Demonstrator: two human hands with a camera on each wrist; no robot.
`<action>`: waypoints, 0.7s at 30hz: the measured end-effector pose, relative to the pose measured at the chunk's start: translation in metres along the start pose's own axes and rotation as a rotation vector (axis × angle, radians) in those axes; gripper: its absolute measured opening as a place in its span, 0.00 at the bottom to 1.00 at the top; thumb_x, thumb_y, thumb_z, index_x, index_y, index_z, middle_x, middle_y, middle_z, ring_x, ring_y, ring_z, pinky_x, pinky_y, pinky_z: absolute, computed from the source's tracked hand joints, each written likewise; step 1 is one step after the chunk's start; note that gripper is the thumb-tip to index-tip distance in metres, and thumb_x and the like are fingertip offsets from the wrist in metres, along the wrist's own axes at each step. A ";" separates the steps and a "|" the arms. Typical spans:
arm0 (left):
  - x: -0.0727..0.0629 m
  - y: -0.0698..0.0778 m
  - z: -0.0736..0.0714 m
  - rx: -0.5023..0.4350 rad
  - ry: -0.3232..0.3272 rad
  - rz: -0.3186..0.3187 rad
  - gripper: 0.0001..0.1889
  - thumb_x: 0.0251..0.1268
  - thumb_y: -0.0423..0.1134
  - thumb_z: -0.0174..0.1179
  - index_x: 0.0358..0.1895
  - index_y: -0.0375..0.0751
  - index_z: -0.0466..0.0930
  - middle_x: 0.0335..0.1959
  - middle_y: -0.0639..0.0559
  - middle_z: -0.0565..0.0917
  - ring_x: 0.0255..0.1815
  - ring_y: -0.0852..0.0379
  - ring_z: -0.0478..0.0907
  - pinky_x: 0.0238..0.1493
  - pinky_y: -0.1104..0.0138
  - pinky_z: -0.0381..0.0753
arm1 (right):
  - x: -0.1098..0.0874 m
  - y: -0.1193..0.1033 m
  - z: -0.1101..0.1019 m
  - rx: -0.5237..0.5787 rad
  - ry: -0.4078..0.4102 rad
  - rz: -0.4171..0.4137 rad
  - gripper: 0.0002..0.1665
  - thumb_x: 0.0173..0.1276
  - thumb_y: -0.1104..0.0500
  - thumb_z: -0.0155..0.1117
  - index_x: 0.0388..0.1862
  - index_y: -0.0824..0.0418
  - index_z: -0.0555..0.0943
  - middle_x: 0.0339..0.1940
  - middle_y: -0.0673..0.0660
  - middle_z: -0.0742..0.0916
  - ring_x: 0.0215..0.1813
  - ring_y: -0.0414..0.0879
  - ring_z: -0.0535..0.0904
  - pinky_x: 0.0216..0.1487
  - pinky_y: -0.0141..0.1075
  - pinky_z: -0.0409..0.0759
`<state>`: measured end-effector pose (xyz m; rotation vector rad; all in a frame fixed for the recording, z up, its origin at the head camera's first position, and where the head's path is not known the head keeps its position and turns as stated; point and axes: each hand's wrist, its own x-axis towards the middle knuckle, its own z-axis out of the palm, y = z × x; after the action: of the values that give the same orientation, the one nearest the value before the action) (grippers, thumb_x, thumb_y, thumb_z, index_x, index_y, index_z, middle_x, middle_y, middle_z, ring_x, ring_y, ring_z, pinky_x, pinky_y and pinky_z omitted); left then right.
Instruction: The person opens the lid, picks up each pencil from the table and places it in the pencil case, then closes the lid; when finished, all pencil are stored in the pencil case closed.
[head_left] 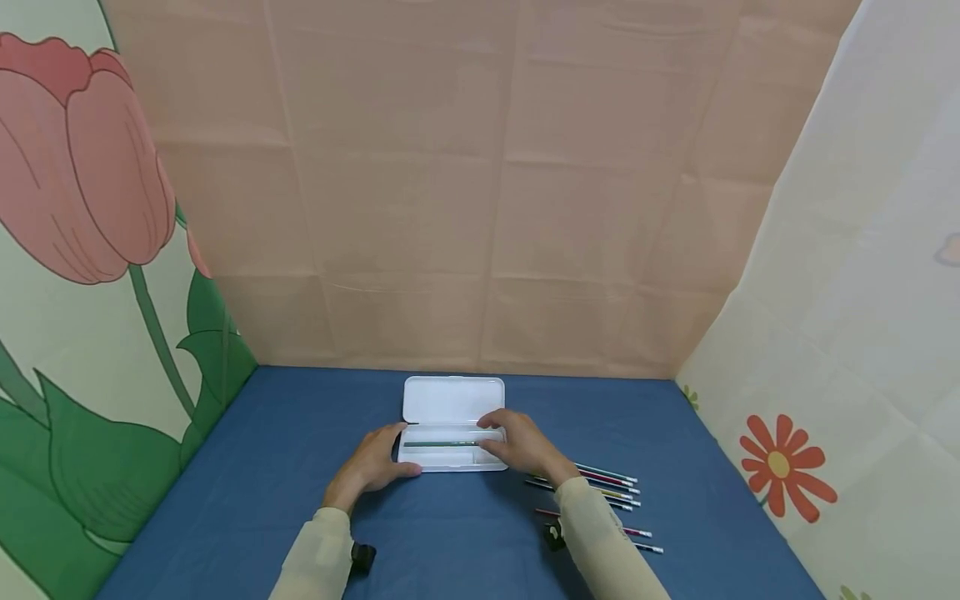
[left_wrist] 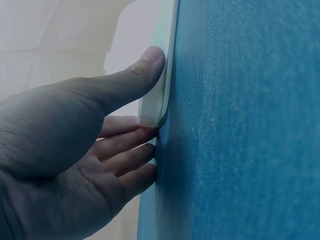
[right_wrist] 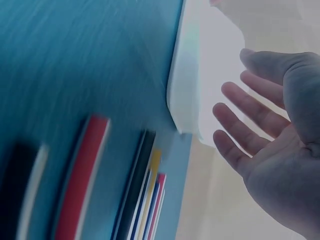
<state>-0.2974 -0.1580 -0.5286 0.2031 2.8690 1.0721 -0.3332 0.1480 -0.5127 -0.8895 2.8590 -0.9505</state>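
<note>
We see a white pencil case [head_left: 442, 458] lying open near the middle of the far edge of the blue table [head_left: 450, 533], its lid [head_left: 453, 398] tipped back toward that edge. A dark green pencil [head_left: 435, 444] lies lengthwise inside. Our left hand [head_left: 372, 461] holds the case's left end, thumb against the front wall and fingers at the side and back. Our right hand [head_left: 525, 442] is above the case's right end, thumb and fingers well apart, with hold of nothing. Loose pencils [head_left: 611, 479] lie toward the table's right edge, partly hidden by our right forearm, two of them set nearer the front edge. Past the far edge we see a tan cloth [head_left: 480, 183].
</note>
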 end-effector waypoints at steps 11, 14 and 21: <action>-0.001 0.001 0.001 -0.003 0.001 -0.002 0.46 0.68 0.43 0.82 0.84 0.31 0.70 0.84 0.28 0.74 0.85 0.26 0.70 0.86 0.30 0.69 | -0.027 0.017 -0.022 0.006 0.049 0.012 0.21 0.81 0.59 0.74 0.68 0.65 0.87 0.67 0.63 0.92 0.71 0.64 0.88 0.73 0.65 0.85; 0.000 0.001 0.001 -0.002 0.000 -0.003 0.46 0.69 0.43 0.82 0.84 0.31 0.69 0.84 0.28 0.74 0.85 0.26 0.70 0.86 0.30 0.68 | -0.036 0.023 -0.028 0.017 0.053 0.026 0.22 0.82 0.59 0.73 0.69 0.65 0.87 0.67 0.63 0.92 0.71 0.65 0.87 0.73 0.66 0.85; -0.001 0.001 0.001 0.004 0.004 0.000 0.46 0.68 0.44 0.82 0.84 0.31 0.70 0.84 0.28 0.74 0.85 0.26 0.71 0.86 0.30 0.69 | -0.052 0.043 -0.043 0.073 0.058 0.091 0.23 0.82 0.56 0.74 0.70 0.61 0.87 0.69 0.61 0.91 0.73 0.65 0.86 0.75 0.69 0.82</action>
<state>-0.2961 -0.1566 -0.5291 0.2014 2.8746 1.0685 -0.3187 0.2264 -0.5104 -0.7316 2.8621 -1.0804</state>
